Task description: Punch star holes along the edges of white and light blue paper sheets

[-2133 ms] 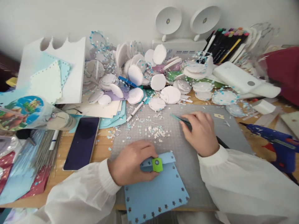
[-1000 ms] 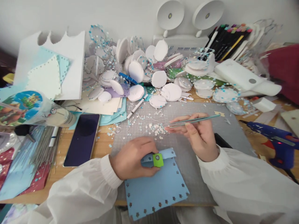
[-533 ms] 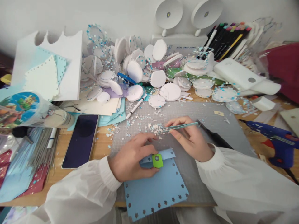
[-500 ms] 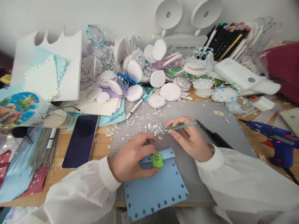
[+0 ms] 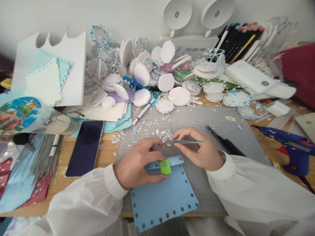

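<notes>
My left hand (image 5: pixel 137 162) is closed round a small green craft punch (image 5: pixel 165 167), thumb on the near side and fingers over the far side. The punch sits at the folded top strip of a light blue paper sheet (image 5: pixel 164 203), whose edges carry flower-shaped holes. In my right hand (image 5: pixel 203 150) is a pair of thin pale-green tweezers (image 5: pixel 188 142), pinched between thumb and fingers. Their tips point left, close to a scatter of tiny white and blue paper flowers (image 5: pixel 159 132) on the grey cutting mat (image 5: pixel 197 121).
White foam discs (image 5: pixel 166 82) crowd the back. A phone (image 5: pixel 85 147) and a cup (image 5: pixel 41 114) stand left, beside metal wires (image 5: pixel 48 157). To the right lie a black-handled tool (image 5: pixel 228 144) and a blue glue gun (image 5: pixel 290 144). A white marker (image 5: pixel 143 111) rests on the mat's far edge.
The tweezers have swung lower and lie more level in my right hand, with their rear end now near the palm. My left hand and the punch have shifted only slightly.
</notes>
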`<state>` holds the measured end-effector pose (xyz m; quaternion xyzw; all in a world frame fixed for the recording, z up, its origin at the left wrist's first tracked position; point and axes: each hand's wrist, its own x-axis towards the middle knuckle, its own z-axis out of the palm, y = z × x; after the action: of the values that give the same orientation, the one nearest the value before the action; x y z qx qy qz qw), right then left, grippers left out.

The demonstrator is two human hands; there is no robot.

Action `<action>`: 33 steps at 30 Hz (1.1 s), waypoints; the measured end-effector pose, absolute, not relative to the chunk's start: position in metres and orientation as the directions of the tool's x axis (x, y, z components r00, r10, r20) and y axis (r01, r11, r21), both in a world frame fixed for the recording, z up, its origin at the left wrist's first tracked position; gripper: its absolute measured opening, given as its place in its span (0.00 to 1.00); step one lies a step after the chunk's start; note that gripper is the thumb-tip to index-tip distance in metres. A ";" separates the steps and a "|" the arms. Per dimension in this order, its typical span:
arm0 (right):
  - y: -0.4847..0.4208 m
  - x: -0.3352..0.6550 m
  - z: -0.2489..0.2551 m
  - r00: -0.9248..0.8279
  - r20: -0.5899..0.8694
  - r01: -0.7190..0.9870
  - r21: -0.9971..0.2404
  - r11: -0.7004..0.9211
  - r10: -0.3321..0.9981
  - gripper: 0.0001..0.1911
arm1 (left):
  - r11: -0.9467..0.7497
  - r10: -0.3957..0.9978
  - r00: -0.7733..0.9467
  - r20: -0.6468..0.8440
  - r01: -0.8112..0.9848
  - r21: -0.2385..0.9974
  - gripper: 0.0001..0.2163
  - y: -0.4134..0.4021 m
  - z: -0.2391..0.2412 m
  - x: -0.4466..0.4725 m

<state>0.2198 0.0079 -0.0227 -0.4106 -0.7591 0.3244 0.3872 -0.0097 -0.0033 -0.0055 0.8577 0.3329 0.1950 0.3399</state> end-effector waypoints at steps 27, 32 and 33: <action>0.006 0.220 -0.012 -0.256 0.361 0.226 -0.880 0.418 0.897 0.05 | -0.622 0.637 0.768 0.066 0.462 0.632 0.12 0.000 -0.003 -0.008; 0.006 0.223 -0.009 -0.175 0.296 0.087 -0.945 0.314 0.939 0.04 | -0.640 0.632 0.770 0.085 0.457 0.618 0.12 -0.002 -0.005 -0.009; 0.006 0.222 -0.009 -0.181 0.286 0.083 -0.949 0.304 0.941 0.04 | -0.644 0.633 0.769 0.091 0.457 0.614 0.12 -0.002 -0.005 -0.009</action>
<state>0.2225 0.0056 -0.0094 -0.4027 -0.6359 0.4312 0.4975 -0.0089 -0.0022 -0.0052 0.8940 0.3046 0.1505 0.2921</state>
